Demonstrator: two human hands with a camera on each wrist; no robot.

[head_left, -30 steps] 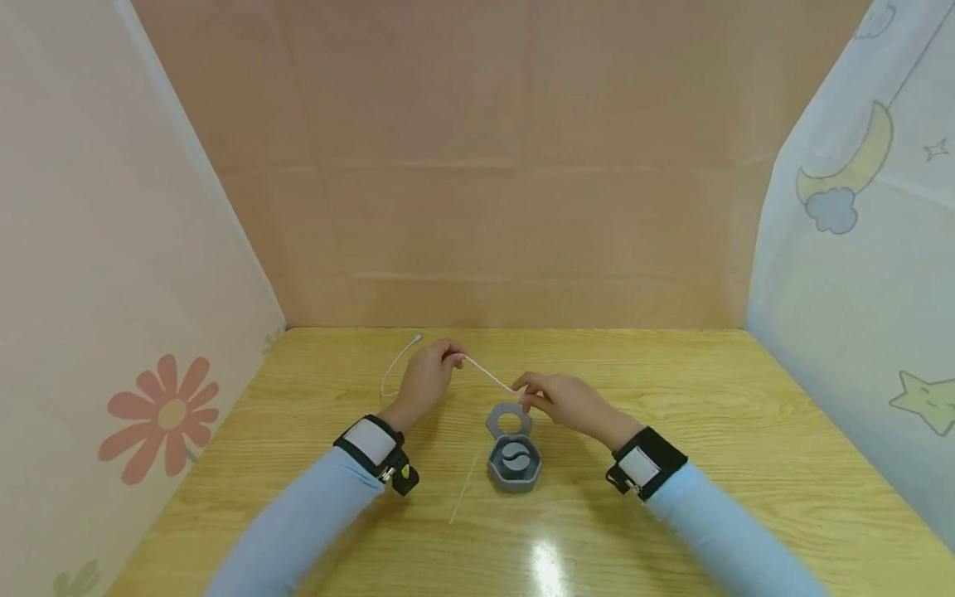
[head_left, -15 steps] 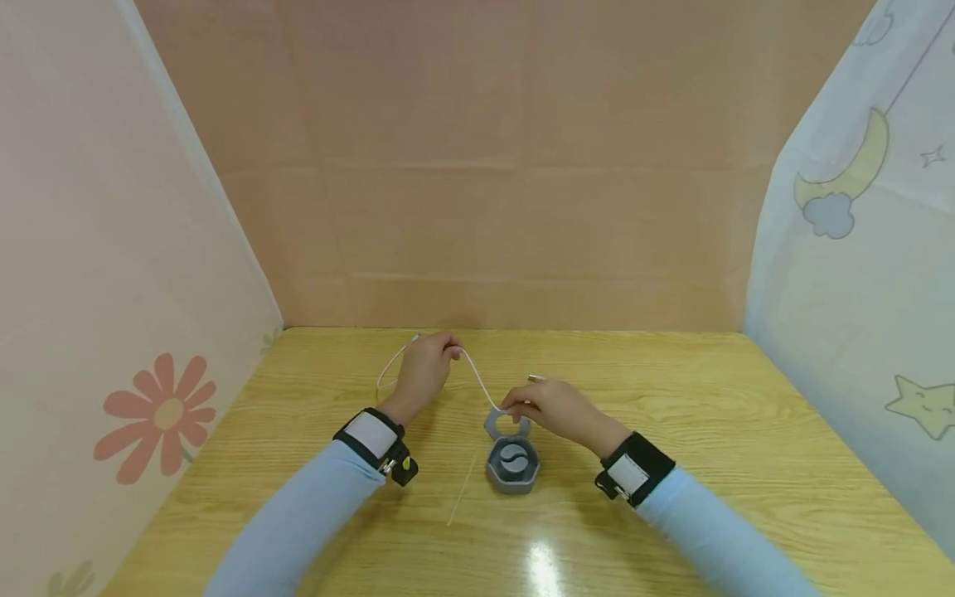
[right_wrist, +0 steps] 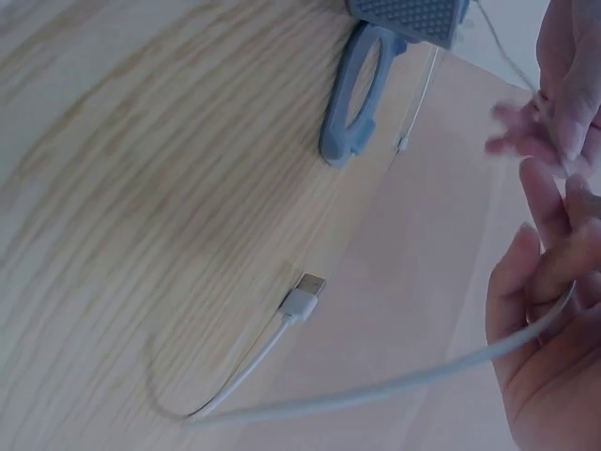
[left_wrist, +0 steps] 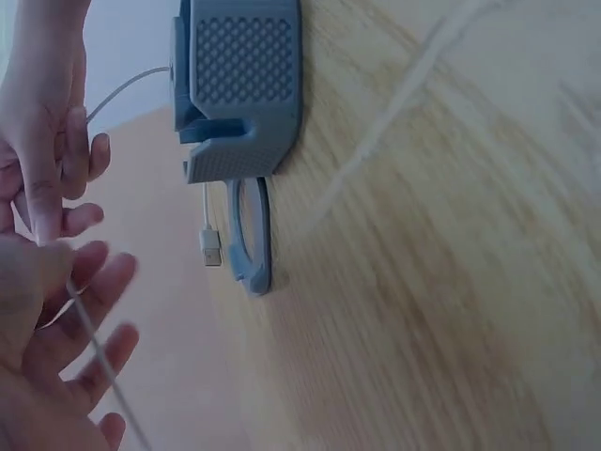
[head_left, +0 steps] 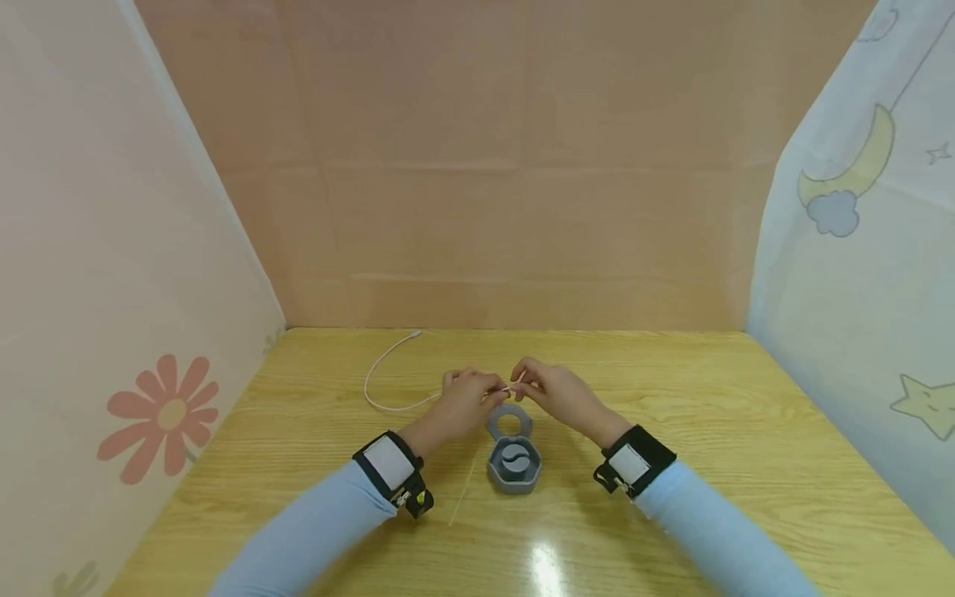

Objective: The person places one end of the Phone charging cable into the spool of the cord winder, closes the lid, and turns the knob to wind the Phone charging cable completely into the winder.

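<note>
My left hand (head_left: 466, 396) and right hand (head_left: 555, 390) meet fingertip to fingertip just above a grey hexagonal case (head_left: 513, 468), whose ring-shaped lid (head_left: 493, 425) lies open behind it. Both hands pinch a thin white cable (head_left: 367, 383). From my left hand it loops out to the left over the table, and its far plug (right_wrist: 302, 301) lies flat on the wood. In the left wrist view another plug (left_wrist: 210, 249) hangs beside the lid (left_wrist: 254, 254). The cable (right_wrist: 376, 395) runs across the right hand's curled fingers (right_wrist: 549, 282).
A thin pale strand (head_left: 462, 489) lies on the wooden table (head_left: 709, 431) left of the case. Cardboard stands at the back, and patterned sheets wall in the left and right sides.
My left hand has come down and to the right until it meets the right hand above the lid. The stretch of cable between them has closed up, and the loop now lies on the table.
</note>
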